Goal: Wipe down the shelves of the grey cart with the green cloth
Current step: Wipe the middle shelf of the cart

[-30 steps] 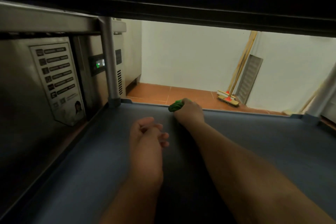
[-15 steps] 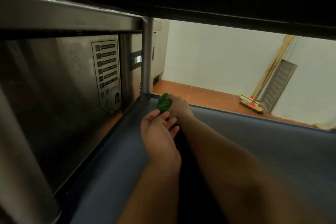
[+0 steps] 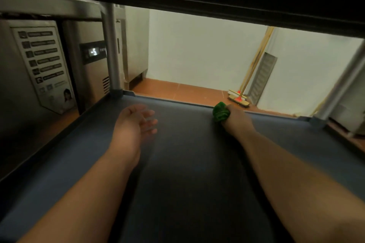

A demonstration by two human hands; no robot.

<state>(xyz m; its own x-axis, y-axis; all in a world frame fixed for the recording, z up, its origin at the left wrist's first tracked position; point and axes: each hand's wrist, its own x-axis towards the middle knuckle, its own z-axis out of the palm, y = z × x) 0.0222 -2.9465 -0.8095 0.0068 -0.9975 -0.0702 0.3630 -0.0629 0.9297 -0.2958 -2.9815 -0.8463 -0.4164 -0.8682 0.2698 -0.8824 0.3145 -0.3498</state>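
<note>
Since the earlier frame the bunched green cloth (image 3: pixel 220 112) has travelled from the far-left corner beside the grey metal post (image 3: pixel 112 49) along the far edge toward the right, and the left hand (image 3: pixel 132 124), which hovered just behind the cloth then, now sits well apart from it.

Head view: the step in hand looks like a wiping pass along the back lip of the flat grey cart shelf (image 3: pixel 187 163), worked under the dark underside of the shelf above. The right hand (image 3: pixel 236 119) lies at about one o'clock from the middle of the shelf, fingers curled round the cloth and pressing it down against the shelf at its far rim. The cloth pokes out at the hand's left side, a crumpled wad rather than a spread sheet. The left hand is at about eleven o'clock, fingers loosely spread and a little blurred, holding nothing; whether it touches the shelf or floats just above it I cannot tell.

Beyond the rim at twelve o'clock lies a terracotta tiled floor (image 3: pixel 177 90), with a wooden-handled broom (image 3: pixel 240 98) leaning on the white wall at one o'clock, and a stainless steel fridge cabinet (image 3: pixel 92 69) at ten o'clock.

Judging from this, the next move calls for carrying the stroke on to the right corner post, then drawing back toward six o'clock in overlapping passes, keeping pressure on the cloth.
</note>
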